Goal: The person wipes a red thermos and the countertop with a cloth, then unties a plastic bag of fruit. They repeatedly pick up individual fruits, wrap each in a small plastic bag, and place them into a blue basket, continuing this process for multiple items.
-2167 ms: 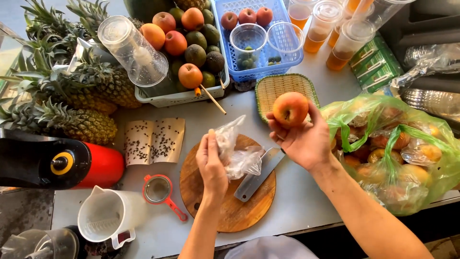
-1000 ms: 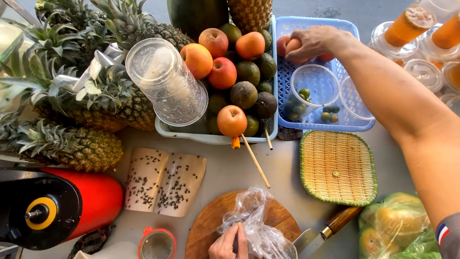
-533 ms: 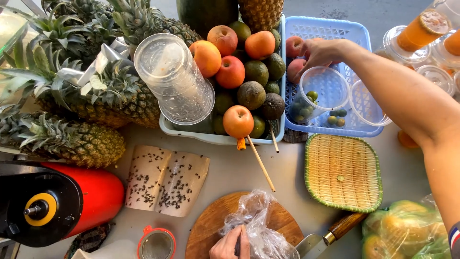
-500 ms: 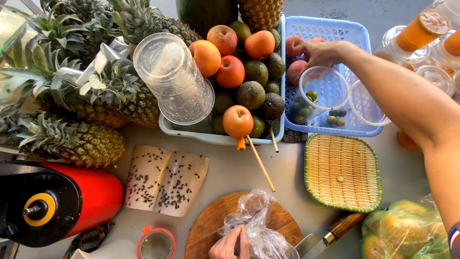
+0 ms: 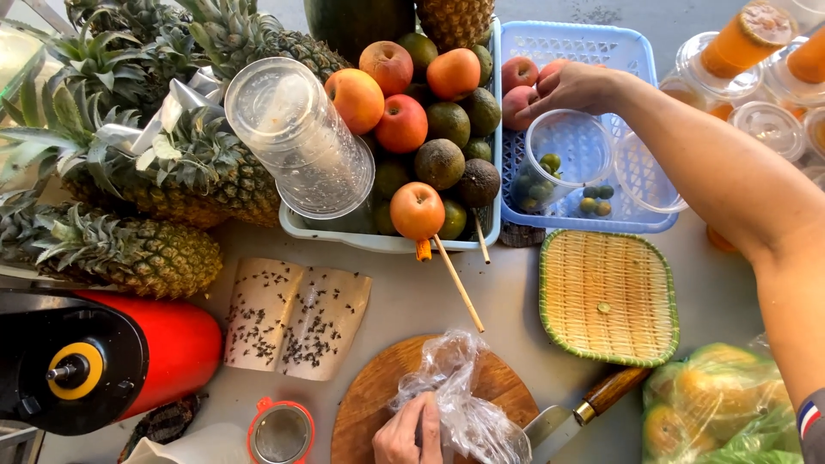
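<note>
My right hand [image 5: 577, 87] reaches into the blue plastic basket [image 5: 632, 222] at the back and rests on red apples [image 5: 518, 75] in its far left corner; whether its fingers grip one is unclear. Two clear cups [image 5: 567, 151] with small green fruits stand in the same basket. My left hand [image 5: 411, 432] pinches a crumpled clear plastic bag [image 5: 455, 395] on the round wooden cutting board [image 5: 375, 400] at the bottom edge. A knife with a wooden handle [image 5: 607, 393] lies beside the board.
A white tray [image 5: 378, 241] holds apples, oranges and dark green fruits. Pineapples [image 5: 129, 249] lie left, by a clear cylinder [image 5: 296, 137]. A red and black juicer [image 5: 103, 361], sticky paper with flies [image 5: 296, 318], woven tray [image 5: 608, 296], green fruit bag [image 5: 730, 408] and juice cups [image 5: 739, 47] surround.
My right hand carried an apple from above the woven tray to the blue basket and now lies on the apples there. My left hand stayed on the plastic bag.
</note>
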